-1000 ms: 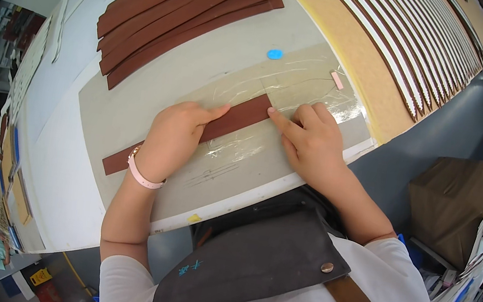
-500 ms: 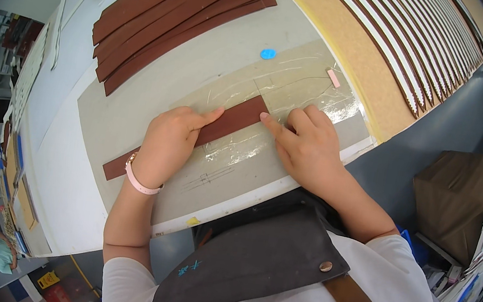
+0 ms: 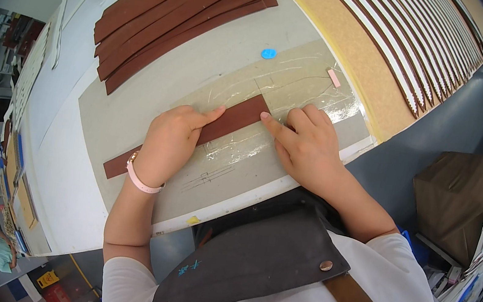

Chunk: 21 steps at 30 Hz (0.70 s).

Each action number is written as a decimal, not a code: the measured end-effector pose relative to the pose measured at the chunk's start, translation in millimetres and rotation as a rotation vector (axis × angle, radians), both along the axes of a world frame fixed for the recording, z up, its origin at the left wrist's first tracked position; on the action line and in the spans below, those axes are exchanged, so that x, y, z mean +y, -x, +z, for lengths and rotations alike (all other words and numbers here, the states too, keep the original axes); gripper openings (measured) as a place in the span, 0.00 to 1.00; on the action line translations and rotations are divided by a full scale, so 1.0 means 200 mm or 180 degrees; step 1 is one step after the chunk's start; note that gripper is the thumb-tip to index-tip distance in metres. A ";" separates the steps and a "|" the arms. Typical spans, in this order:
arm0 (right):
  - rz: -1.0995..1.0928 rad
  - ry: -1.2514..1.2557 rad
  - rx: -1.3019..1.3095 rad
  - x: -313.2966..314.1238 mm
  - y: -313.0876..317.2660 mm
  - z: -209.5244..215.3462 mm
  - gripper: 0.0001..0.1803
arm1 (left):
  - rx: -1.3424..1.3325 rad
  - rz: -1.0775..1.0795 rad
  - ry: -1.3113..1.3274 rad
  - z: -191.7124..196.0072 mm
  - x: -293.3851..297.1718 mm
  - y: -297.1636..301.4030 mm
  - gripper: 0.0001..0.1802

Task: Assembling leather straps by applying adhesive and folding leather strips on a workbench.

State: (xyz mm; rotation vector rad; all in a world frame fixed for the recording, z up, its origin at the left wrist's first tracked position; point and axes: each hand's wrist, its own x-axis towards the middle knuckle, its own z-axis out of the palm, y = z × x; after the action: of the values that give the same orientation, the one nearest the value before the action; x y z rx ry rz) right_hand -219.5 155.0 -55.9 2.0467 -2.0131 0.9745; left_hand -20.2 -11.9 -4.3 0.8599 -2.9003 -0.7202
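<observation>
I see one long brown strip [image 3: 230, 123], flat, matte, leather-like, lying diagonally on a clear glossy film [image 3: 287, 89] over a grey mat [image 3: 137, 99] on the tabletop [image 3: 63, 144]. Left hand [image 3: 168, 144] lies palm-down on the strip's middle, fingers together, index stretched along its upper edge. Right hand [image 3: 307, 148] presses the strip's upper-right end, index tip on the corner, other fingers curled loosely; neither hand grips anything, both just press flat. Pink wristband [image 3: 139, 178] on the left wrist.

Surface: stack of similar brown strips [image 3: 173, 24] farther back, well apart. Small blue disc [image 3: 269, 53] and pink tab [image 3: 334, 77] on the film. Tan board [image 3: 354, 49] to the right carries rows of white-edged strips [image 3: 417, 46]. Dark apron [image 3: 250, 263] at the bottom edge, cardboard box [image 3: 454, 199] on the floor to the right.

Strip's middle is hidden under the left hand; lower-left end pokes out past the wrist. Room at left rim is too warped to read.
</observation>
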 end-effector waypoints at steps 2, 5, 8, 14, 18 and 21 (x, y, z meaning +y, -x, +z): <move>0.0000 0.0013 -0.0004 0.00 0.00 0.00 0.25 | -0.0013 0.0008 0.0000 0.00 0.00 0.00 0.28; 0.0002 0.0017 -0.0025 0.00 0.00 0.01 0.25 | 0.0038 0.0012 0.0020 0.00 0.00 0.00 0.27; 0.0006 -0.0033 -0.0015 0.00 0.00 0.01 0.24 | 0.0088 -0.0009 0.0040 0.00 0.00 -0.01 0.27; -0.0001 -0.0306 -0.0023 0.00 0.00 0.02 0.21 | 0.0153 -0.0085 -0.0038 0.04 0.03 -0.05 0.22; 0.0140 -0.0260 -0.0199 -0.01 0.03 0.03 0.23 | 0.0353 -0.0098 0.0034 -0.01 0.07 -0.14 0.22; 0.0162 -0.0325 -0.0228 -0.02 0.03 0.04 0.23 | 0.0487 -0.0121 0.0261 -0.03 0.09 -0.19 0.21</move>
State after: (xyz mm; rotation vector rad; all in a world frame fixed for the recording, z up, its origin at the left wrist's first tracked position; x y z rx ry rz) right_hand -225.1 151.7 -48.1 2.1542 -2.0972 0.9873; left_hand 16.9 7.1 -10.1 0.7101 -2.7954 -0.6347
